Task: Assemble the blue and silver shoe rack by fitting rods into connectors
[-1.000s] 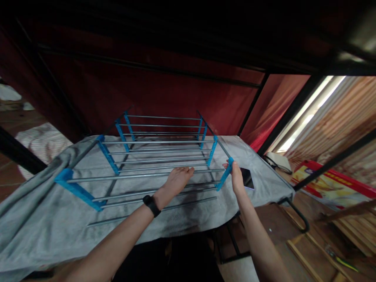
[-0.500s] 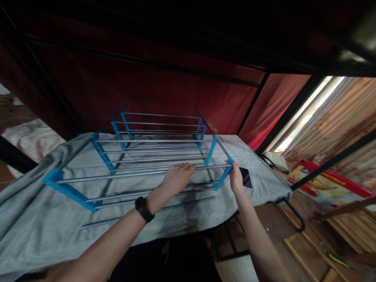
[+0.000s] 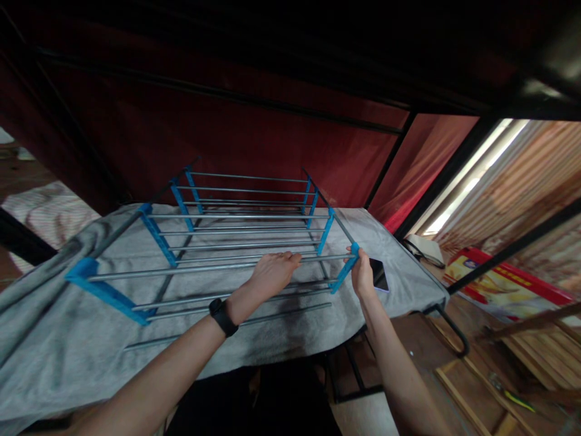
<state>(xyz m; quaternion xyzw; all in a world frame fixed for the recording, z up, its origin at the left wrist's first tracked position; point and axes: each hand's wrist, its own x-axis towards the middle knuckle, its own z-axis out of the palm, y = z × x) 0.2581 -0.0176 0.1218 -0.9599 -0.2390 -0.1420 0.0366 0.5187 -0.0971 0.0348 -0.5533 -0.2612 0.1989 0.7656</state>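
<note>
The probably light, stiff grey metal-tube rack (image 3: 240, 216) is set on grey cloth (image 3: 68, 363). Its near-right blue plastic bracket (image 3: 343, 275), a sound hold, is pinched by the right hand (image 3: 363, 275); the left hand's (image 3: 273, 272) grip cannot be told.

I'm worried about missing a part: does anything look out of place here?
Yes: one loose gray tube lies on the gray blanket in front of the tubular rack, apparently unattached, whereas the rack's crossbars span blue brackets. Nothing looks spilled.

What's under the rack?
Gray blanket, seen through the gaps in the rack. The left hand blocks a patch of that view, and whatever the blanket covers there can't be seen.
</note>
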